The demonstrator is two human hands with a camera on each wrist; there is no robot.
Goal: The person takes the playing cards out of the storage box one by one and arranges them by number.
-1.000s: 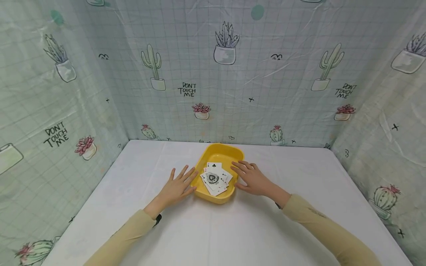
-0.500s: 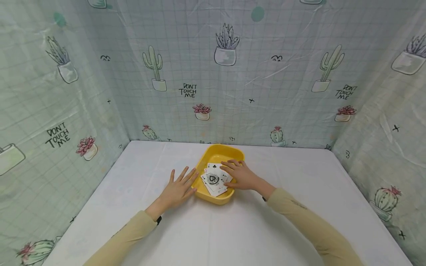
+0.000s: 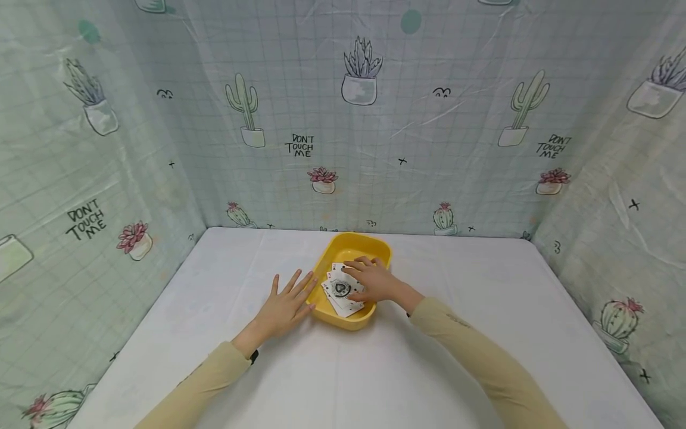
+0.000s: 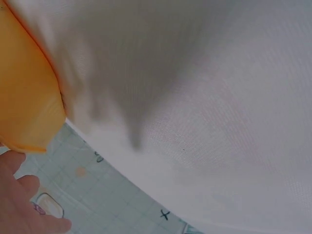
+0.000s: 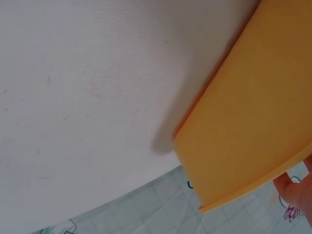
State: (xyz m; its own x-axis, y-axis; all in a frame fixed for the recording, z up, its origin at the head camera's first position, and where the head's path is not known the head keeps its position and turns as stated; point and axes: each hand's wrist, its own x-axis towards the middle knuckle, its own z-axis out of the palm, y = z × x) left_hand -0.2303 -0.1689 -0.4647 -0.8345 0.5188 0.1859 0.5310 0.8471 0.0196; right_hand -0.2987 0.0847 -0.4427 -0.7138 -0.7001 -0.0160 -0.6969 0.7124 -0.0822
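Note:
A yellow tray (image 3: pixel 356 241) sits on the white table (image 3: pixel 461 333) and holds a loose pile of playing cards (image 3: pixel 339 293). My right hand (image 3: pixel 370 280) reaches into the tray, its fingers lying over the cards' right side. My left hand (image 3: pixel 285 304) rests flat on the table with spread fingers, touching the tray's left wall. In the left wrist view the tray's outer wall (image 4: pixel 24 97) fills the left edge, with fingers (image 4: pixel 22 204) below it. In the right wrist view the tray's outer wall (image 5: pixel 253 122) fills the right side, and a fingertip (image 5: pixel 295 192) shows at the lower right.
Cactus-print curtains (image 3: pixel 343 119) close off the table at the back, left and right. The table's front edge lies toward me.
My right hand has moved left from the tray's right rim into the tray and onto the cards. The left hand has stayed in place.

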